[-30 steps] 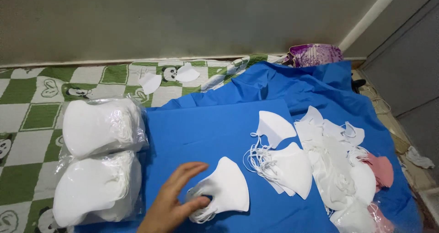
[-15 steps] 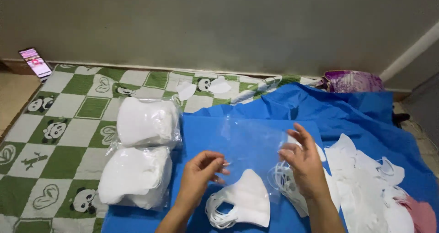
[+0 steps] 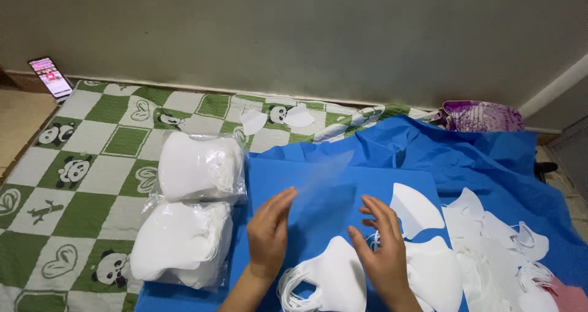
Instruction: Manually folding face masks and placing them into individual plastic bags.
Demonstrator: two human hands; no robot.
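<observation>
Both hands, left hand [image 3: 269, 229] and right hand [image 3: 384, 241], have let go of the clear plastic bag [image 3: 321, 183], now open-fingered and empty, hovering over it on the blue sheet [image 3: 465, 159] above the stacked white masks [image 3: 334, 281].

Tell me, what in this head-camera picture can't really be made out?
- Clear plastic bag: see-through and motion-blurred between the left hand and right hand; its edges and any grip are unclear.
- Phone: screen too small to make out.
- Stack of white masks: cut off by the bottom edge.
- Two bagged mask bundles: count hidden by the wrapping.
- Purple patterned bag: partly hidden behind the blue cloth.
</observation>
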